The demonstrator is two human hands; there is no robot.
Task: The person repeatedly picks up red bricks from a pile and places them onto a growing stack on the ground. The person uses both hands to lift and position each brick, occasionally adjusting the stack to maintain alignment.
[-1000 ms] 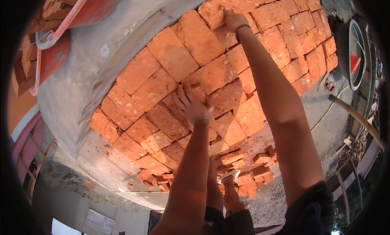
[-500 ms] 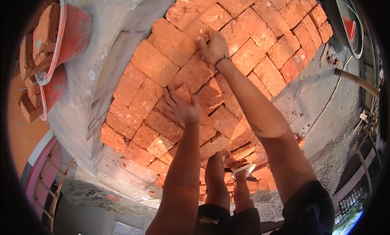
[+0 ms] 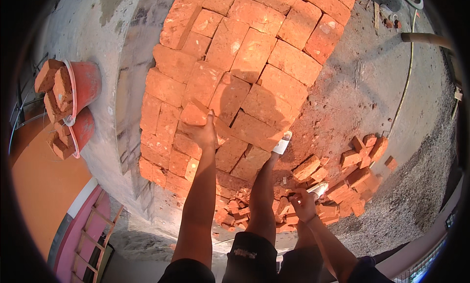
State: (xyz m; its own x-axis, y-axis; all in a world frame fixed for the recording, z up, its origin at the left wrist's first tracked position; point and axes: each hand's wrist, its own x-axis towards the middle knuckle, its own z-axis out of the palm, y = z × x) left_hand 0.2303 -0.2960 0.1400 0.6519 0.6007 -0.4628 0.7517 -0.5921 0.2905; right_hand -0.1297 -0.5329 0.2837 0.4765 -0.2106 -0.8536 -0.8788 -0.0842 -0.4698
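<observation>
Beneath my hands lies a broad stack of orange-red bricks (image 3: 267, 53), laid close together. A broken piece of brick (image 3: 194, 115) is in my left hand (image 3: 201, 134), thumb along its right side and the other fingers mostly hidden. Down at the lower right, beside my leg and above loose bricks, is my right hand (image 3: 305, 205). Its fingers are curled together, and whatever they may hold is hidden. A small brick chip (image 3: 226, 78) rests on top of the stack, beyond my left hand.
Two red buckets (image 3: 89, 89) filled with bricks stand at the left. Loose bricks (image 3: 360, 182) and rubble lie around my feet at the right. A hose (image 3: 404, 89) runs along the concrete floor (image 3: 360, 92). A ladder (image 3: 93, 234) leans at the lower left.
My right hand has come off the top of the stack, down toward the loose bricks at my leg. My left hand, still with the brick piece, appears lower and farther left. The view has shifted.
</observation>
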